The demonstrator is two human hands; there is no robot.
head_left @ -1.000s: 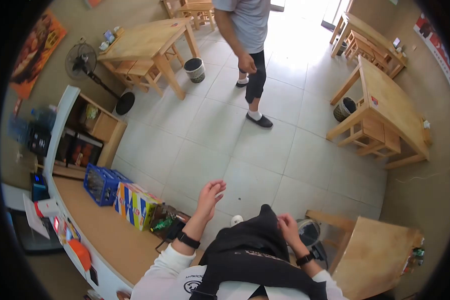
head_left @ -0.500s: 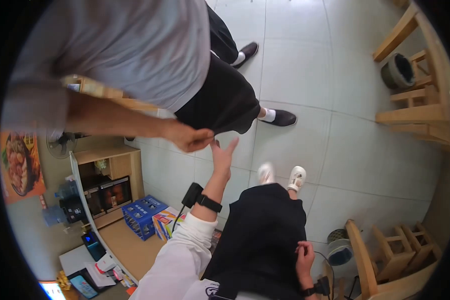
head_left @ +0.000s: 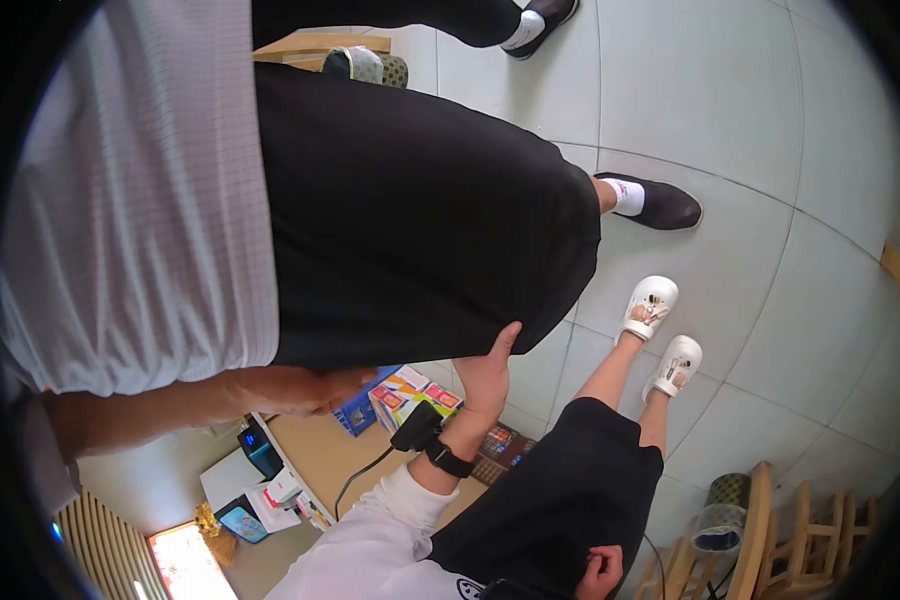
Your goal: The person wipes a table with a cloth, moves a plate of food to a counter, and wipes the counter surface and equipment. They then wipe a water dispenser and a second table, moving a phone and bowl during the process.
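Right hand (head_left: 601,570), lowest in view: rests loosely curled against the black skirt (head_left: 550,490) at the wearer's lap; grasps nothing that shows.

Left hand (head_left: 488,375): raised from a white sleeve (head_left: 370,545), black wristband (head_left: 450,460) on the wrist, a small black device (head_left: 416,427) just beside the wristband with a cable hanging from it. Palm spread flat, fingers together, pressed against the lower hem of a second person's black shorts (head_left: 410,210). It clasps no object; contact is with cloth only.

Second person stands very close, filling the upper left of view: grey shirt (head_left: 140,200) above the shorts, their hand (head_left: 305,390) hanging just left of the left hand, not touching it as far as can be told.

Beyond the left hand, lower down: worktop (head_left: 320,455) with coloured boxes (head_left: 410,390), a blue crate partly hidden, papers and a lit screen.

Right of the shorts: wearer's white shoes (head_left: 662,335) on the tiled floor (head_left: 750,150); the other person's black shoe (head_left: 660,203) further out.

Judgement: step in hand is contact with the standing person at the shorts' hem. Any further move calls for a light touch, since the two bodies stand nearly against each other.
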